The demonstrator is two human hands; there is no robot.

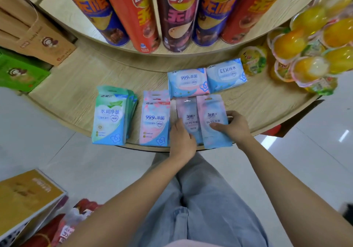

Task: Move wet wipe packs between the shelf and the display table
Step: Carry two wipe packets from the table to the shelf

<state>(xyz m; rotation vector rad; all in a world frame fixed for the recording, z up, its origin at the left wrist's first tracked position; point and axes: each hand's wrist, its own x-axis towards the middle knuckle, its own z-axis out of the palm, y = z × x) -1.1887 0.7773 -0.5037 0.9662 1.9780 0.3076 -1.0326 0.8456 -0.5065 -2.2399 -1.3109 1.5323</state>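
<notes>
chip cans (145, 17) behind; jelly cups (298, 42) R; boxes (34, 35) L; wipe packs (214, 109) front

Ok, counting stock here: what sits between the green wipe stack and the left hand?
A pink-and-blue 99.9% pack, lying flat on the wooden ledge, per the head view.

Loose light-blue denim jeans (210, 208) with a stitched centre seam — a pale pink top hem (191, 244) shows at the near edge. Arms are bare down to left hand (182, 140) and right hand (236, 127).

Both bare arms stretched forward; left hand (182, 138) fingers curled, right hand (234, 127) pinching, thumb on top.
</notes>
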